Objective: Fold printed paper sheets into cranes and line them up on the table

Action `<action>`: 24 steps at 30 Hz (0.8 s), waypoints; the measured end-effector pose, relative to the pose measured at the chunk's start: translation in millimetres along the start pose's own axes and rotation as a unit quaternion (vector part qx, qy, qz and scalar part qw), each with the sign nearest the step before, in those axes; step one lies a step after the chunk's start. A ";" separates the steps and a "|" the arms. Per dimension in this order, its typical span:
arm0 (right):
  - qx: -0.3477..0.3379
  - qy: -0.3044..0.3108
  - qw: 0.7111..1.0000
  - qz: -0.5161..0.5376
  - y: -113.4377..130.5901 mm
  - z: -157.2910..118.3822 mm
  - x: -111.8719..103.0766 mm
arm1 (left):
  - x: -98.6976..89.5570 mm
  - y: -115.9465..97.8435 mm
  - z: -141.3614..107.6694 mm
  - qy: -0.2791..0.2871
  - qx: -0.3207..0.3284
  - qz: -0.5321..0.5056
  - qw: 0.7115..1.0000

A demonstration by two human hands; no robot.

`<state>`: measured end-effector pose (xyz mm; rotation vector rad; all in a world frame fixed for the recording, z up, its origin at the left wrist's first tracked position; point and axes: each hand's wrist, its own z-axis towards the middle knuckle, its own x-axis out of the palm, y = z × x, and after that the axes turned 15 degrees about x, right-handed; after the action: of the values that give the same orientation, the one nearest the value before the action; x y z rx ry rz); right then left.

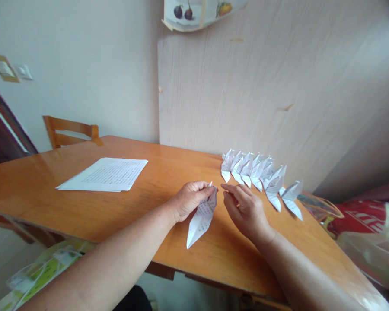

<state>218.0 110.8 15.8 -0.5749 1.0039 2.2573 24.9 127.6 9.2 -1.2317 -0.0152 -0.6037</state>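
My left hand (192, 199) pinches a folded paper piece (202, 218) between thumb and fingers near its upper end. The piece is white with printed characters, and its long pointed end hangs down toward me over the table. Just right of it is my right hand (244, 209), apart from the paper. Its index finger and thumb are spread with nothing seen between them, and the other fingers are curled. Beyond my right hand, several similar folded paper pieces (274, 190) stand in a row along the table's far right side.
A stack of printed paper sheets (106, 175) lies on the left of the wooden table (94, 216). Behind it is a wooden chair (71, 127). Red and clear plastic bags (363, 220) sit past the right edge. A wall panel (230, 99) borders the back.
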 end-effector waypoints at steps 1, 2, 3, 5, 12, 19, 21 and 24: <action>0.008 -0.002 1.000 0.005 -1.6 0.7 0.3 | 0.4 -0.8 -0.1 -0.001 0.001 0.004 1.000; 0.017 -0.003 1.000 0.008 -3.0 1.4 0.6 | 0.6 -1.6 -0.2 -0.001 0.000 0.007 1.000; 0.025 -0.004 1.000 0.010 -4.3 2.1 0.9 | 0.8 -2.3 -0.2 0.001 0.000 0.010 1.000; 0.042 -0.007 0.999 0.016 -6.4 3.2 1.6 | 0.5 -3.3 0.1 0.007 0.000 0.021 1.000; 0.126 0.019 0.990 0.054 -17.0 7.6 7.9 | -5.9 -1.5 2.9 0.023 0.009 0.039 0.999; 0.204 0.160 0.952 0.163 -15.1 9.4 8.6 | -6.3 -6.9 0.8 0.056 -0.010 0.029 0.998; 0.189 0.209 0.945 0.164 -12.9 9.4 7.4 | -5.2 -8.8 -0.2 0.063 -0.018 0.029 0.997; 0.120 0.234 0.960 0.097 -13.5 9.7 6.5 | -4.5 -10.9 -0.9 0.073 -0.025 0.026 0.997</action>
<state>220.9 127.8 11.0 -0.9659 1.6031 2.1603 16.0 126.6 17.0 -1.2302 0.1543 -0.6504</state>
